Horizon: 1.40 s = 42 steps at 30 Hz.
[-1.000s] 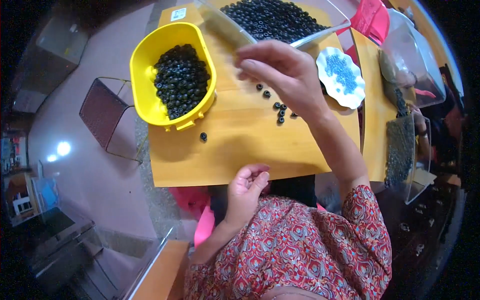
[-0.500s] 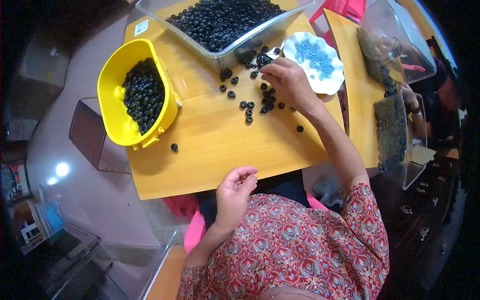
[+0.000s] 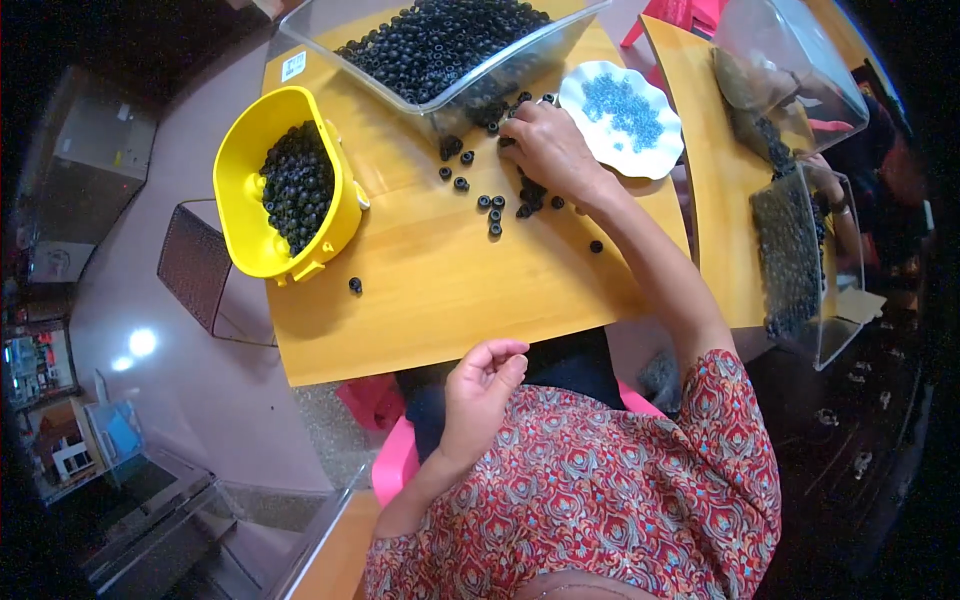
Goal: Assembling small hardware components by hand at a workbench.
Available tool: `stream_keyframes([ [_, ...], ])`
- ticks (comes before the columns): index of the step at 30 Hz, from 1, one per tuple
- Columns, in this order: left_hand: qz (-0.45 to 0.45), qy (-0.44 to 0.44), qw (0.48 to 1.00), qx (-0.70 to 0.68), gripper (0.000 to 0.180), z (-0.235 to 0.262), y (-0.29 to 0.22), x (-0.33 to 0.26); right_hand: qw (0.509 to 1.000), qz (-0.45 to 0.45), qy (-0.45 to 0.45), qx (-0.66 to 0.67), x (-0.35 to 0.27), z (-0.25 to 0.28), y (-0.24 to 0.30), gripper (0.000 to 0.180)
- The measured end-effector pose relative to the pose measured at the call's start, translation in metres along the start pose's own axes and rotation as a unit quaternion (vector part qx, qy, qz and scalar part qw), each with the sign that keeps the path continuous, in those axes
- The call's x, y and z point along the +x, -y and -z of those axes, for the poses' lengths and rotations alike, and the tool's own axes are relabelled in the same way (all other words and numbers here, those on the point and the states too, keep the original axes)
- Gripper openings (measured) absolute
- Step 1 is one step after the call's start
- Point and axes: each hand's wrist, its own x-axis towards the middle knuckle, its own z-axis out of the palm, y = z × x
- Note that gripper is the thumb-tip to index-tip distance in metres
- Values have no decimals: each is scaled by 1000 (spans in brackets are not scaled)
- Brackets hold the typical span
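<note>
My right hand (image 3: 548, 148) reaches over the far part of the wooden table, palm down, among loose black ring-shaped parts (image 3: 497, 202). Its fingers close on a small black part (image 3: 507, 142), mostly covered by the fingertips. Near the front table edge I hold my left hand (image 3: 482, 385) in front of my body. The fingers of this hand are curled, with the thumb close to the fingertips; anything between them is too small to make out. Right of my right hand lies a white scalloped plate (image 3: 668, 150) with small bluish clear pieces (image 3: 622, 110).
A clear tub (image 3: 545, 50) full of black parts stands at the back. At the left is a yellow container (image 3: 232, 190) partly filled with black parts, and a single part (image 3: 355, 286) lies near it. Another person's hand (image 3: 826, 180) is by a tipped clear bin (image 3: 790, 250) at the right.
My right hand has moved slightly left and lowered onto the black parts. The left hand stays curled at the table's front edge. The whole view has shifted a little.
</note>
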Motion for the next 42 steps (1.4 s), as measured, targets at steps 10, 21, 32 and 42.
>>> stream_keyframes([
  [10, -4, 11, 1000, 6, 17, -2, 3, -6, 994, 49, -42, 85, 5, -19, 28, 19],
  [21, -1, 0, 1000, 12, 16, 1, 0, -6, 954, -59, -25, 293, 2, 4, 39, 15],
  [32, -345, -158, 900, 215, 26, -10, -54, 22, 359, -243, 166, 886, -72, 63, 100, 27],
  [42, -405, -141, 841, 329, 39, -21, -65, 27, 408, -255, 120, 868, -83, 64, 110, 18],
])
